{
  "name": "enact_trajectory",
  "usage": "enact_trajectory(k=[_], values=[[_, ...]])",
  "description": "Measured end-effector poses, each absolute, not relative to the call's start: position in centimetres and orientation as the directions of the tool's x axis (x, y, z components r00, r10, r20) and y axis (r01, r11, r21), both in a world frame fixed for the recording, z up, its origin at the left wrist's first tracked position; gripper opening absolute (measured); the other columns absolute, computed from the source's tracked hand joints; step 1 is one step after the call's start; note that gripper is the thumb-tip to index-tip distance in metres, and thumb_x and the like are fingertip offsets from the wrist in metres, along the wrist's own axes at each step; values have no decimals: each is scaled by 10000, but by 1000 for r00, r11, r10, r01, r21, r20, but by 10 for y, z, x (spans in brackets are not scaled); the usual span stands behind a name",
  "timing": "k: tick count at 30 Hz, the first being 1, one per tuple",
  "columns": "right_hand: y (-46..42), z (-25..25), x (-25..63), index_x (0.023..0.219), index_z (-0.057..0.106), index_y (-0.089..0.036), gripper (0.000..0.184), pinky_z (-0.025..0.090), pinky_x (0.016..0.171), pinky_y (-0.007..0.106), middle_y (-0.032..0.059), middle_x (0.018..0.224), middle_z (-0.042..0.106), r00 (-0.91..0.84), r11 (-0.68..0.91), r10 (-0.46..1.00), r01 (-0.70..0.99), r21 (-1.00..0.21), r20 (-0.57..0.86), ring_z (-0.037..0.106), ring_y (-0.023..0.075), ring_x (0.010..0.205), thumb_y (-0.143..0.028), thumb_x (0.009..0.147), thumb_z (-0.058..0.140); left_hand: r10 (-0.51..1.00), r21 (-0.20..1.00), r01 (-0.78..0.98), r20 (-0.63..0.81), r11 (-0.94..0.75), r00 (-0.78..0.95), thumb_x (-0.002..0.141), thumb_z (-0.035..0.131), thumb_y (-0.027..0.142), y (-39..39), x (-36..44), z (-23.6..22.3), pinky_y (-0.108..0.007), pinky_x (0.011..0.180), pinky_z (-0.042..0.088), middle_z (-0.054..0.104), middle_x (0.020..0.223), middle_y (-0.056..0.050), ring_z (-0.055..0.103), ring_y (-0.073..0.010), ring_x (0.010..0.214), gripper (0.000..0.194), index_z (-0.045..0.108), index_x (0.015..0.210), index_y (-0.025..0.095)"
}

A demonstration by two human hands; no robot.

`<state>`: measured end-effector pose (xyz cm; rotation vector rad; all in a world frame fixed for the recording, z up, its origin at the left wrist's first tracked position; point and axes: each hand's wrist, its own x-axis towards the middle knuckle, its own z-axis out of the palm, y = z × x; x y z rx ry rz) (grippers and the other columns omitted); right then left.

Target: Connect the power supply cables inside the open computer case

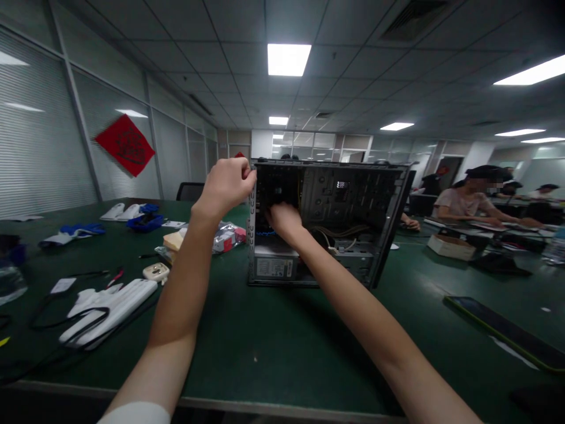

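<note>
An open computer case (348, 206) stands upright on the green table, its inside facing me. My left hand (230, 181) is closed at the case's upper left corner, fingers curled against the rear edge; its fingertips are hidden. Deep inside the left part of the case is my right hand (285, 219), bent and slightly blurred. Its fingers are curled in the dark, and what they hold cannot be made out. Below it sits the power supply (274, 268) with a white label. Loose cables (338, 232) lie across the lower part of the case.
Left on the green table (251, 347) are a white power strip (110, 312), black cords, a blue tray (145, 222), gloves (82, 229) and plastic-bagged items (228, 237). To the right lie a dark flat device with a green edge (503, 330) and a cardboard box (450, 247). Another person (468, 203) sits beyond.
</note>
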<state>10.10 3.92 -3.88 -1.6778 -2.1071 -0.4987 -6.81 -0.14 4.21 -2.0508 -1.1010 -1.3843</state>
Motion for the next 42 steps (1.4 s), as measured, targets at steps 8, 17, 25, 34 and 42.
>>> enact_trajectory(k=[8, 17, 25, 34, 42], values=[[0, -15, 145, 1092, 815, -142, 465, 543, 835, 381, 222, 1077, 796, -251, 271, 714, 960, 73, 653, 770, 347, 990, -408, 1087, 434, 314, 17, 559, 841, -829, 441, 930, 654, 241, -30, -38, 37, -286, 684, 456, 693, 821, -32, 595, -144, 725, 62, 663, 936, 180], [-20, 17, 258, 647, 702, -203, 450, 345, 558, 310, 63, 608, 678, -300, 410, 687, 912, -12, 662, 609, 193, 570, -454, 995, 566, 363, -32, 505, 656, -863, 662, 930, 582, 101, -18, -30, 28, -281, 734, 497, 769, 932, -57, 687, -159, 812, 209, 754, 1027, 167], [-36, 23, 255, 680, 701, -208, 433, 357, 567, 320, 51, 606, 667, -328, 488, 676, 870, -67, 660, 589, 186, 562, -455, 1007, 560, 304, 24, 335, 486, -942, 819, 899, 648, 73, -16, -14, 20, -251, 761, 517, 778, 948, -55, 717, -156, 856, 172, 777, 987, 146], [-37, 19, 235, 698, 715, -184, 413, 331, 597, 320, 48, 620, 653, -340, 524, 694, 843, -121, 634, 548, 167, 579, -415, 1011, 577, 461, -120, 521, 330, -845, 824, 849, 743, 123, 9, -6, 3, -290, 764, 511, 753, 1016, -90, 695, -202, 888, 197, 809, 1031, 160], [-36, 15, 228, 685, 661, -168, 399, 282, 605, 325, 29, 611, 611, -385, 562, 696, 817, -126, 606, 500, 147, 589, -390, 1003, 562, 390, -91, 433, 298, -897, 871, 897, 713, 130, 20, 2, 0, -251, 800, 515, 769, 1047, -85, 708, -177, 914, 190, 786, 1073, 129]])
